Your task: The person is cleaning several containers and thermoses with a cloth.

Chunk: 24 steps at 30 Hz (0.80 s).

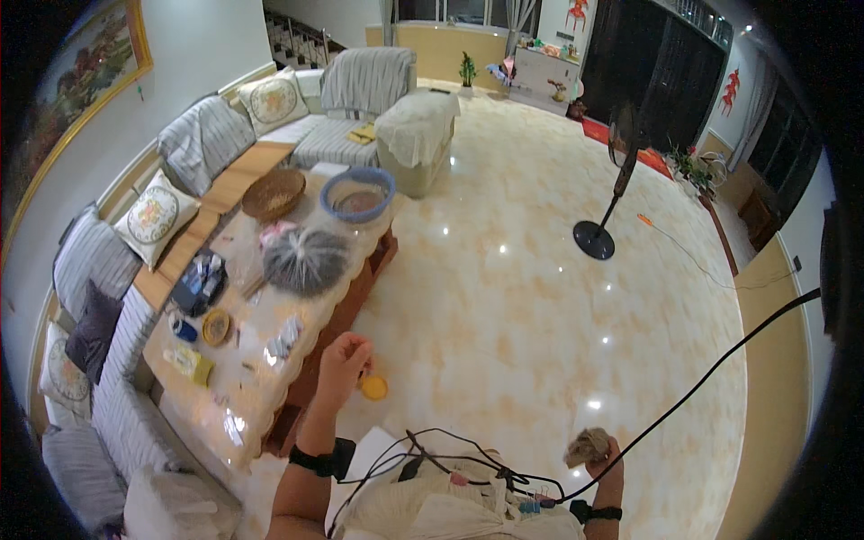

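Note:
My left hand (340, 367) is raised beside the long edge of the table, its fingers pinched together. Just below the fingertips is a small round orange-yellow thing (373, 388), with a dark bit joining it to the fingers; its kind is too small to tell. At the lower right, my right hand (608, 457) is closed around a crumpled grey-brown cloth (587, 447), held low over the floor. Each wrist wears a black band. Black cables (468, 463) lie across my front, and one runs up to the right.
The covered table (202, 405) bears a wicker basket (273, 195), a blue basin (358, 194), a filled clear plastic bag (306, 261), a black bag (199, 282), a can (183, 329) and a tissue pack (188, 366). A striped sofa (135, 360) borders it. A standing fan (594, 240) is on the tiled floor.

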Each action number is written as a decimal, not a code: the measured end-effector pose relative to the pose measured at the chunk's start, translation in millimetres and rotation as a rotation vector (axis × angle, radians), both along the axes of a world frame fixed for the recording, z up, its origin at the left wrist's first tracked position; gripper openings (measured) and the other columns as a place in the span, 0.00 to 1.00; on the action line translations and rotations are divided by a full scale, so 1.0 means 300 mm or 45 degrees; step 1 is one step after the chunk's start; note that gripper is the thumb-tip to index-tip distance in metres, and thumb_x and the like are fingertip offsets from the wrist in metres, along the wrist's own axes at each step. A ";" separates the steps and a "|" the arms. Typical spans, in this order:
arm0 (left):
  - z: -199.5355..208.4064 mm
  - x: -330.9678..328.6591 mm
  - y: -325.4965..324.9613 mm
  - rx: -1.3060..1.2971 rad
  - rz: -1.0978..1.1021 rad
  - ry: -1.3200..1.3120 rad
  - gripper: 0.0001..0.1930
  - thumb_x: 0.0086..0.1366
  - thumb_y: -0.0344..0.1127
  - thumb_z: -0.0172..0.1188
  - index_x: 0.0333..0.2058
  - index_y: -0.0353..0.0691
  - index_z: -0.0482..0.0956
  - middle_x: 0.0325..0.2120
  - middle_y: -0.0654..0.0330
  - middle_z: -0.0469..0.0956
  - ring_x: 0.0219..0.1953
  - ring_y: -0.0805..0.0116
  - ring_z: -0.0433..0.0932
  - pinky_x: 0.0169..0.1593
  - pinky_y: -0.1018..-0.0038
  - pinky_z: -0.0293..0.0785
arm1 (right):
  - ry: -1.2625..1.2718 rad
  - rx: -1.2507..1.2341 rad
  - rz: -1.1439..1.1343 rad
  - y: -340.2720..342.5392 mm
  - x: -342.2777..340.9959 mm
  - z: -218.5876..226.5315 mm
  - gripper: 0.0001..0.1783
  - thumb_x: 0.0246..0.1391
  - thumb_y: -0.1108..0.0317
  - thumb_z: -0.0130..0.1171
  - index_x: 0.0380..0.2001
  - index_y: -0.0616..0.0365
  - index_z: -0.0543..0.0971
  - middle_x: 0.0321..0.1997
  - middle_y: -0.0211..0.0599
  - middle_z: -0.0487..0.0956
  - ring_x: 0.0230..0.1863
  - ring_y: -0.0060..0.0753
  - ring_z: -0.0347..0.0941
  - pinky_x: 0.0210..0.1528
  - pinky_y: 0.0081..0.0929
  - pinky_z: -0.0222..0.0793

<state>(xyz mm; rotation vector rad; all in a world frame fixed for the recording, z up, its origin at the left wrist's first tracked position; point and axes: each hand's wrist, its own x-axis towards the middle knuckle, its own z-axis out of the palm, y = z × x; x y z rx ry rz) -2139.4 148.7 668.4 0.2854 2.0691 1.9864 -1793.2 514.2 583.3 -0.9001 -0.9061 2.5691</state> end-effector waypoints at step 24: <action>-0.028 -0.620 0.276 -0.150 1.234 -0.083 0.18 0.62 0.40 0.47 0.20 0.32 0.74 0.06 0.69 0.60 0.09 0.83 0.56 0.14 0.83 0.49 | -0.418 0.888 1.077 0.344 -2.301 -0.186 0.20 0.46 0.61 0.57 0.43 0.55 0.70 0.39 0.35 0.69 0.41 0.33 0.63 0.42 0.32 0.60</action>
